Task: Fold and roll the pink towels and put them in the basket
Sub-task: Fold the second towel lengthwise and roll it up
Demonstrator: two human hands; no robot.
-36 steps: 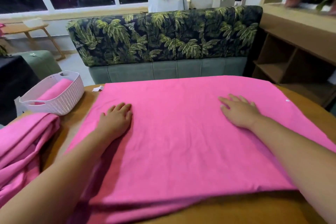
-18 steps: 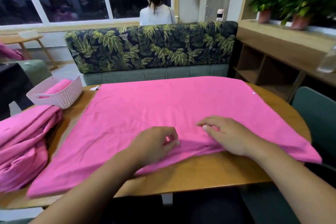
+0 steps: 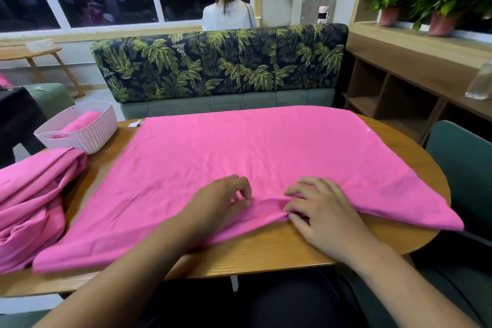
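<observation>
On the near side of the wooden tabletop [image 3: 279, 250], seen from my head camera, I work the near hem of a spread pink towel [image 3: 253, 152] that covers most of the surface and reaches the far edge. My left hand [image 3: 221, 200] and right hand [image 3: 319, 210] sit close together at the middle of that hem. Each grip is closed on the fabric: the left fingers are curled and pinch a small ridge of cloth, and the right fingertips are bunched on the edge just beside it.

At the far left corner stands the white basket [image 3: 90, 138], with one rolled towel [image 3: 82, 121] already inside. A loose heap of pink towels [image 3: 32, 194] lies at the left edge, just beside the basket and partly off the table. Beyond the table are a palm-print sofa [image 3: 226, 61] and a seated person [image 3: 229, 13] facing away.

By my reading the roll is only starting, so most of the task remains. To do it well, I should tuck the first turn tight and even, then slide my hands apart towards the left and right corners so the whole hem turns together. I should keep the roll square to the far edge and smooth out slack as it travels, or the ends could cone and the bundle come out loose.
</observation>
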